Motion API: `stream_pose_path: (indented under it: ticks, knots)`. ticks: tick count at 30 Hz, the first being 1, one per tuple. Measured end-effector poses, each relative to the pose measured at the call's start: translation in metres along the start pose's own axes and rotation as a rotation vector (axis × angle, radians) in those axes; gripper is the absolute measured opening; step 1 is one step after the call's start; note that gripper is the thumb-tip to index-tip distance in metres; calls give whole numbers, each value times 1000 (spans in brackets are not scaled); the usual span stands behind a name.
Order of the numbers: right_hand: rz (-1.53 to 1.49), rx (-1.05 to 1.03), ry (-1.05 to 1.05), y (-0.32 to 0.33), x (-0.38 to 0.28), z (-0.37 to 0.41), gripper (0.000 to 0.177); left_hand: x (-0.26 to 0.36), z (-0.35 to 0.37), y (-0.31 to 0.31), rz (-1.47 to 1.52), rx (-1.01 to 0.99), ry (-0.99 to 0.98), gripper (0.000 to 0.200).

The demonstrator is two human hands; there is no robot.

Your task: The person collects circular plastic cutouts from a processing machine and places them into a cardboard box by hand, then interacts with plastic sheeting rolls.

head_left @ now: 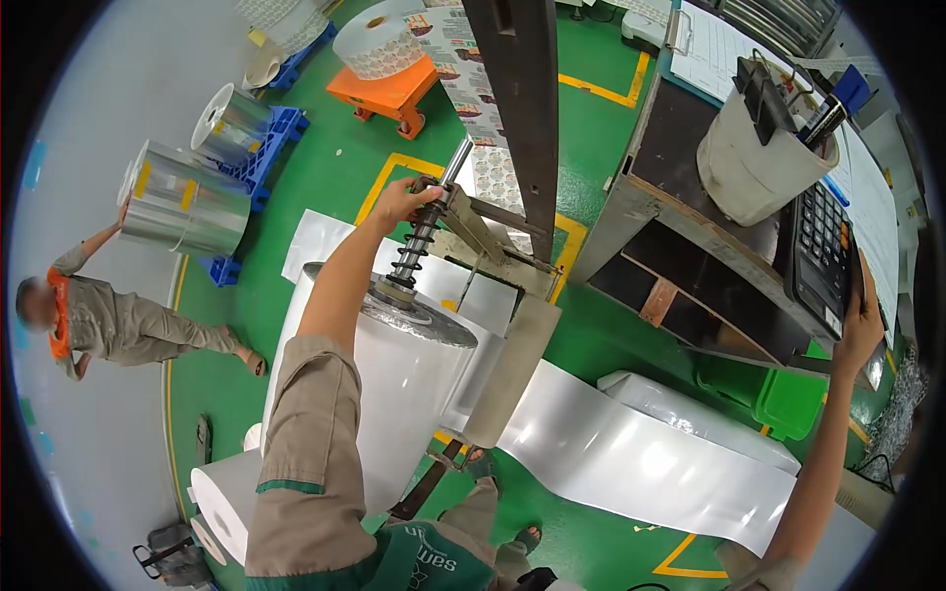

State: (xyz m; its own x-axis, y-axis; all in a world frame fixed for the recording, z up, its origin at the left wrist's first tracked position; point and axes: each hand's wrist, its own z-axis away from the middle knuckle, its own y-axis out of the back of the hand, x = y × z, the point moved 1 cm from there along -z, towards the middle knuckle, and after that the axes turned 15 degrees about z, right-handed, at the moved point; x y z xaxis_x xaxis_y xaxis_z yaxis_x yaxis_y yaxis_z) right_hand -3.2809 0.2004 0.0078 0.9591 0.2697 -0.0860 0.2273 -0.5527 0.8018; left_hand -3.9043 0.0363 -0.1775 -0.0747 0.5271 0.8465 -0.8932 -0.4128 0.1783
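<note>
My left hand (402, 202) is closed around the collar near the upper end of a metal shaft (422, 236) with a coil spring on it. The shaft runs into the core of a large white film roll (379, 394), which lies below my left forearm. At the far right, my right hand (863, 313) grips the edge of a black desktop calculator (823, 258) at the side of a dark desk (680, 138). Part of the right fingers is hidden behind the calculator. Beside it stands a white tub (754, 163) holding pens and black binder clips.
A dark upright machine post (517, 118) stands between roll and desk. Printed film (463, 74) hangs behind it. White film (631, 453) spreads over the green floor. Another person (128, 315) touches silver rolls (187, 202) on blue pallets at left. A green bin (793, 402) sits under the desk.
</note>
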Motion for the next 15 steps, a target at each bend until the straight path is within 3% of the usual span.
stream_pose_path:
  ticks: [4,8,12,15]
  knots:
    - [2,-37,-59,-3,5,2,30,-5,1,4,209,-47,6,52]
    - [-22,-9,-26,1,-4,1,31,1,1,0,-71,6,-17,51]
    - [-25,2,-6,-1,1,2,32,0,6,0,168,-23,1,51]
    - [-50,15,20,-2,2,2,32,0,2,3,81,-33,9,50]
